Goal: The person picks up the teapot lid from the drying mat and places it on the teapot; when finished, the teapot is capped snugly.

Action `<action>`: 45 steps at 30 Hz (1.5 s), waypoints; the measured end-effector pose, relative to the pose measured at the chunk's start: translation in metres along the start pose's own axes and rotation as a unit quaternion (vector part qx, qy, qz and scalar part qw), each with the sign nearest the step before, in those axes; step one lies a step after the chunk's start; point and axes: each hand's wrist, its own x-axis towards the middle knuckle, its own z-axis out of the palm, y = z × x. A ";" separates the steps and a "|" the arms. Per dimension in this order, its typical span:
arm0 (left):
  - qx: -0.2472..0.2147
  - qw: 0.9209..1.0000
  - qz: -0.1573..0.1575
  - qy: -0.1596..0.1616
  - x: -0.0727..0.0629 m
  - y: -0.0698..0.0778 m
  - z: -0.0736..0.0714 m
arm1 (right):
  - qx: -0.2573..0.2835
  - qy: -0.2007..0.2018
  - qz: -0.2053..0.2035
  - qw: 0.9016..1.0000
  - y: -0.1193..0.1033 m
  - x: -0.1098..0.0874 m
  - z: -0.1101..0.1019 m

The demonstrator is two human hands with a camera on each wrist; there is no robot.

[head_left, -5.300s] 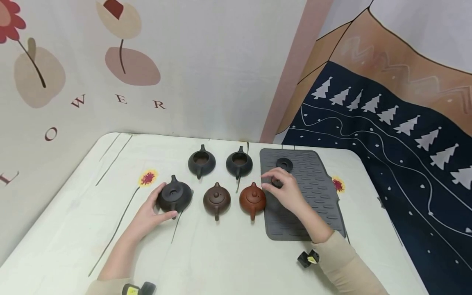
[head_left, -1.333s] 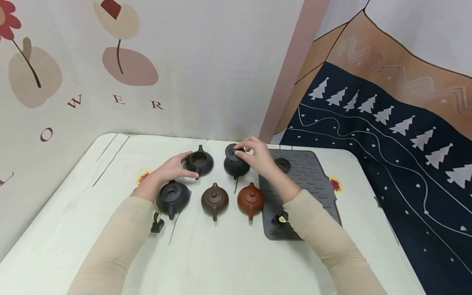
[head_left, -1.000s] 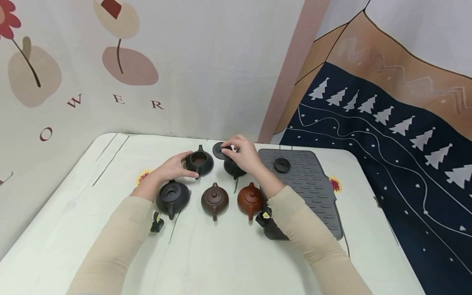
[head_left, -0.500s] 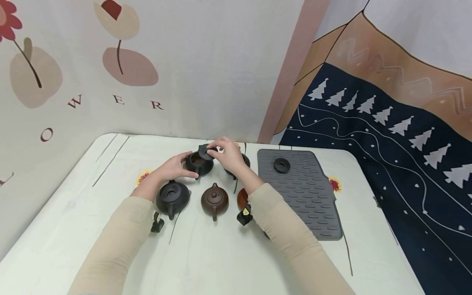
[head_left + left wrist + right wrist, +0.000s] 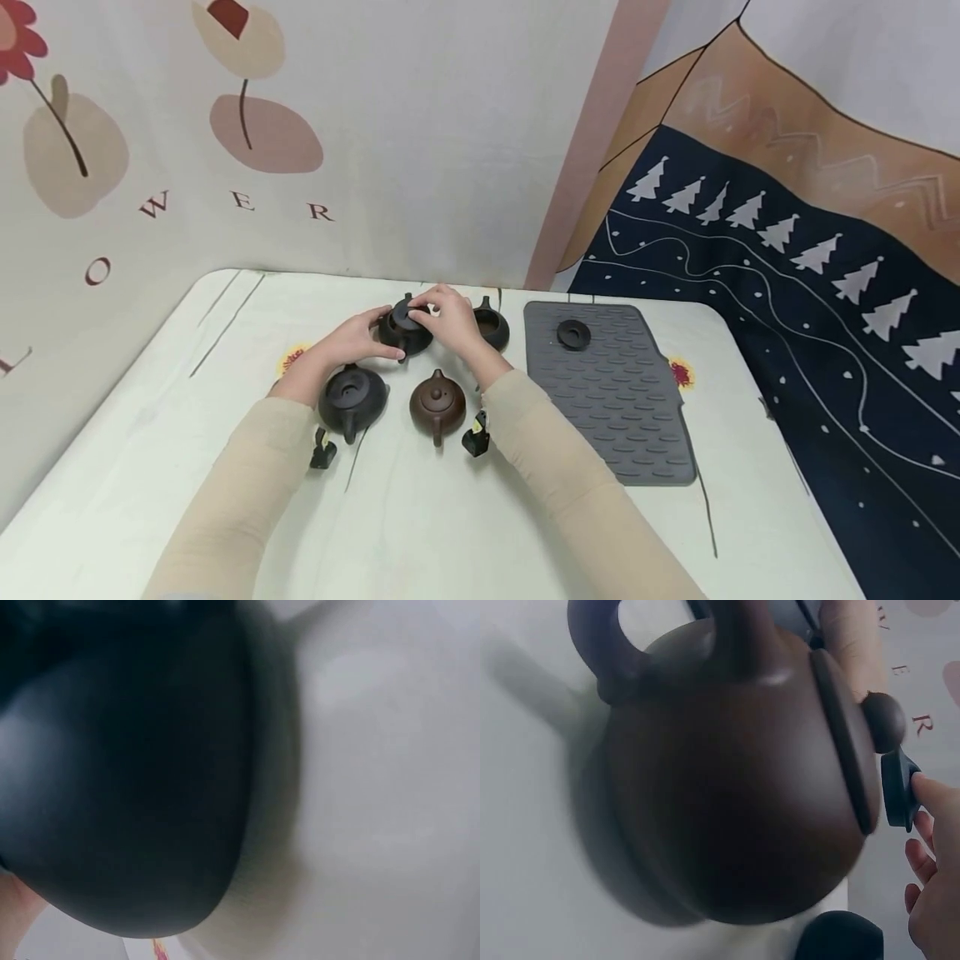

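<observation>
At the back of the table, my left hand (image 5: 351, 343) grips a black teapot (image 5: 408, 343) from its left side, thumb by the handle and fingers on the far side. My right hand (image 5: 453, 325) pinches a black lid (image 5: 403, 313) between thumb and fingertips, close over that teapot's mouth. The same lid (image 5: 895, 791) shows edge-on in the right wrist view, under the fingertips. Just right of my right hand stands a second black teapot (image 5: 492, 327), uncovered. A lidded brown teapot (image 5: 437, 404) and a lidded black teapot (image 5: 352, 402) stand nearer.
On the right lies a grey ridged mat (image 5: 622, 400) with another black lid (image 5: 573, 335) on it. My right sleeve (image 5: 555, 467) crosses the table and hides the reddish teapot seen earlier. A printed cloth wall (image 5: 420, 167) rises behind the table.
My right hand has lifted a lid off the mat and carried it left, past the right open teapot to the left one. My left hand has shifted from the front black teapot to the back one.
</observation>
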 end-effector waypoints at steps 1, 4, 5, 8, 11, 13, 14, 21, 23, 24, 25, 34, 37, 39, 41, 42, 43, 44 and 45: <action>-0.003 1.000 -0.002 0.000 0.000 0.000 0.000 | 0.001 -0.001 0.001 1.000 0.000 0.000 0.001; -0.007 1.000 -0.004 -0.002 0.001 0.000 -0.001 | 0.005 -0.005 0.011 1.000 -0.001 0.001 0.005; -0.007 1.000 -0.005 -0.003 0.001 0.001 -0.001 | 0.007 -0.006 0.015 1.000 -0.002 0.002 0.006; -0.008 1.000 -0.008 -0.004 0.001 0.001 -0.001 | 0.007 -0.009 0.030 0.999 -0.002 0.003 0.010; -0.008 1.000 -0.010 -0.004 0.001 0.000 -0.001 | 0.004 -0.012 0.037 0.999 -0.003 0.005 0.012; -0.010 1.000 -0.007 -0.004 0.001 -0.001 -0.001 | 0.002 -0.015 0.039 0.999 -0.003 0.007 0.014; -0.011 1.000 -0.004 -0.005 0.001 -0.002 -0.001 | -0.002 -0.019 0.039 0.999 -0.003 0.007 0.015; -0.021 1.000 0.019 -0.004 0.000 -0.005 0.000 | -0.002 -0.040 0.057 0.998 -0.001 0.008 0.020; -0.019 1.000 0.021 -0.002 0.000 -0.005 0.000 | 0.007 -0.039 0.058 0.998 0.000 0.007 0.020; -0.018 1.000 0.020 0.000 -0.001 -0.004 0.000 | 0.009 -0.040 0.056 0.998 0.000 0.008 0.021; -0.017 1.000 0.019 0.000 -0.001 -0.004 0.000 | 0.009 -0.041 0.053 0.998 0.000 0.008 0.020; -0.015 1.000 0.015 0.002 -0.001 -0.003 0.001 | 0.042 -0.031 0.040 0.998 0.002 0.007 0.004; -0.010 1.000 0.020 0.008 -0.001 -0.003 0.001 | 0.069 -0.018 0.030 0.997 0.001 0.006 -0.005; -0.010 1.000 0.022 0.008 -0.002 -0.003 0.001 | 0.085 -0.018 0.027 0.996 -0.003 0.004 -0.013; -0.013 1.000 0.021 0.009 -0.002 -0.003 0.001 | 0.096 -0.016 0.022 0.995 -0.006 0.000 -0.021; -0.015 1.000 0.021 0.009 -0.003 -0.003 0.001 | 0.098 -0.016 0.019 0.995 -0.008 -0.001 -0.025; -0.018 1.000 0.020 0.010 -0.003 -0.003 0.001 | 0.101 -0.015 0.017 0.995 -0.010 -0.003 -0.029; -0.017 1.000 0.019 0.011 -0.003 -0.002 0.001 | 0.103 -0.013 0.012 0.995 -0.011 -0.005 -0.033; -0.017 1.000 0.019 0.011 -0.003 -0.002 0.001 | 0.107 -0.010 0.005 0.994 -0.012 -0.006 -0.037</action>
